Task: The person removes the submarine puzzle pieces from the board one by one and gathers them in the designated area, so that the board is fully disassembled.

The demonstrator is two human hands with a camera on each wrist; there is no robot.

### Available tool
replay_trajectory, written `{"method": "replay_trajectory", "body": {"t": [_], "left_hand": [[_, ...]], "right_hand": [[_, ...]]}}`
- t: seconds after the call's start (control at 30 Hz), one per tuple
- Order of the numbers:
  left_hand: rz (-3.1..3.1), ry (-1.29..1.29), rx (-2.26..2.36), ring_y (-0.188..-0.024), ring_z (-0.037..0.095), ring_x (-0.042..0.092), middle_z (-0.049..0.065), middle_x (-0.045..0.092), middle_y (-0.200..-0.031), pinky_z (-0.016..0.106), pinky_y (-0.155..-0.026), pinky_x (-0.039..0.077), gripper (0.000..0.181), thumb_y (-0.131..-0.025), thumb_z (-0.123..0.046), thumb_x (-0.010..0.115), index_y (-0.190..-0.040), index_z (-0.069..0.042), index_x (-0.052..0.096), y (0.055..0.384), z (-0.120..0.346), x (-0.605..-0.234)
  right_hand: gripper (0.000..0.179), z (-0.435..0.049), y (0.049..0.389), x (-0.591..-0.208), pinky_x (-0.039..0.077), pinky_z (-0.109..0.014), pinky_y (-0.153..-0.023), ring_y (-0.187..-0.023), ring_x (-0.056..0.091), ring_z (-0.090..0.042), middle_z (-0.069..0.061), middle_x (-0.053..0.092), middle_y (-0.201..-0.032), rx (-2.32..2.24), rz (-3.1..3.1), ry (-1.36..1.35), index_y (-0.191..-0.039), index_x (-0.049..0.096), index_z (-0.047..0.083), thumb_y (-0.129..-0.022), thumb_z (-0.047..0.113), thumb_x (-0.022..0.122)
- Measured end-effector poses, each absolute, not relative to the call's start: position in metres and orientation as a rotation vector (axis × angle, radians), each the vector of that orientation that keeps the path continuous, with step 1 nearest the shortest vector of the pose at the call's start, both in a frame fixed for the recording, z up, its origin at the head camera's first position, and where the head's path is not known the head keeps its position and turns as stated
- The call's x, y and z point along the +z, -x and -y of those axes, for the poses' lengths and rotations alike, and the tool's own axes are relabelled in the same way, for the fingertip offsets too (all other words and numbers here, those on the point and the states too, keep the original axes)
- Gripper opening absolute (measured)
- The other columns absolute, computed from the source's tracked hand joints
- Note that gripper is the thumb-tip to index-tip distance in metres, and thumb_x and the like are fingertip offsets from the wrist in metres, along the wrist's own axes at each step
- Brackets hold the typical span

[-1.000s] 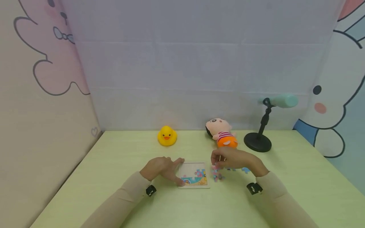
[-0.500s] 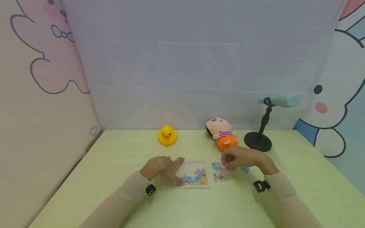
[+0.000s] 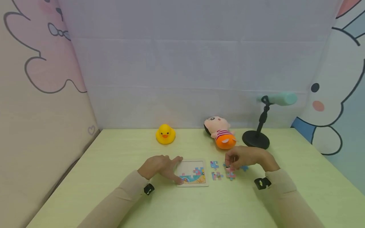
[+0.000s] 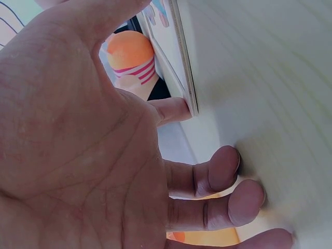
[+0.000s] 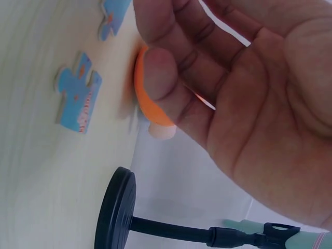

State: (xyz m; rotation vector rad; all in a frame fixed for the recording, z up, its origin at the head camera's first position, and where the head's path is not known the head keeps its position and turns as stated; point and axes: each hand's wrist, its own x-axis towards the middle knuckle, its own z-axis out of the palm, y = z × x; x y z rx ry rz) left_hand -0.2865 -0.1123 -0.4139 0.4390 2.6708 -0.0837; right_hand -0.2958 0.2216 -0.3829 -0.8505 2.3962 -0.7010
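My left hand (image 3: 165, 167) rests at the left side of a puzzle board (image 3: 207, 171). Its thumb lies over the lower left corner and its forefinger touches the upper left edge. In the left wrist view, the other fingers (image 4: 246, 202) stretch out over the table. A few joined pieces fill the board's lower and right parts. Right of the board, my right hand (image 3: 242, 158) pinches a pinkish puzzle piece (image 3: 229, 169), partly hidden by the fingertips. Loose puzzle pieces (image 3: 217, 176) lie around it. The right wrist view shows a blue puzzle piece (image 5: 79, 96) on the table.
A yellow rubber duck (image 3: 165, 134) sits behind the board. Behind my right hand lies a plush doll (image 3: 223, 134) with orange shorts. A black stand (image 3: 255, 139) holding a mint-green cylinder (image 3: 285, 99) is at the back right, before a pale cloth backdrop (image 3: 182, 63).
My right hand has moved right, away from the board. Pinkish pieces that lay clustered beside the board are now spread apart, one shifted right. The left hand stays on the board.
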Motion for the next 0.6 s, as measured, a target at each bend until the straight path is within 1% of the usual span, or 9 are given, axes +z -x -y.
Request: {"method": "replay_trajectory", "body": {"t": [0.17,0.33,0.4,0.6], "left_hand": [[-2.672,-0.439,-0.08,-0.097,0.024,0.059,0.012,0.061,-0.126,0.046,-0.079,0.051,0.098,-0.073,-0.078,0.068,-0.154,-0.038,0.031,0.2874,0.1118,-0.415],[-2.665,-0.439,-0.081,-0.098,0.025,0.059,0.013,0.06,-0.128,0.047,-0.08,0.051,0.099,-0.073,-0.078,0.068,-0.155,-0.037,0.03,0.2877,0.1124,-0.4149],[-2.666,-0.444,-0.085,-0.099,0.025,0.059,0.013,0.061,-0.128,0.047,-0.08,0.051,0.099,-0.073,-0.078,0.068,-0.155,-0.037,0.03,0.2882,0.1125,-0.4151],[-2.653,-0.432,-0.075,-0.102,0.027,0.059,0.013,0.059,-0.131,0.049,-0.084,0.051,0.099,-0.074,-0.077,0.068,-0.155,-0.038,0.029,0.2891,0.1122,-0.4147]], "right_hand": [[0.006,-0.2227,0.2976,-0.3883,0.043,-0.026,-0.066,-0.074,0.052,-0.016,0.002,0.058,-0.08,-0.698,-2.397,0.838,-0.089,0.067,0.008,-0.089,0.006,0.072],[0.007,-0.2222,0.2995,-0.3927,0.044,-0.027,-0.067,-0.074,0.052,-0.014,0.004,0.059,-0.081,-0.65,-2.419,0.85,-0.088,0.067,0.011,-0.089,0.007,0.073],[0.008,-0.2219,0.2997,-0.3932,0.044,-0.027,-0.066,-0.074,0.052,-0.014,0.004,0.059,-0.08,-0.635,-2.426,0.847,-0.088,0.067,0.011,-0.088,0.005,0.072],[0.008,-0.2201,0.2988,-0.3922,0.044,-0.026,-0.066,-0.074,0.052,-0.014,0.004,0.059,-0.08,-0.639,-2.418,0.826,-0.089,0.067,0.01,-0.089,0.004,0.072]]}}
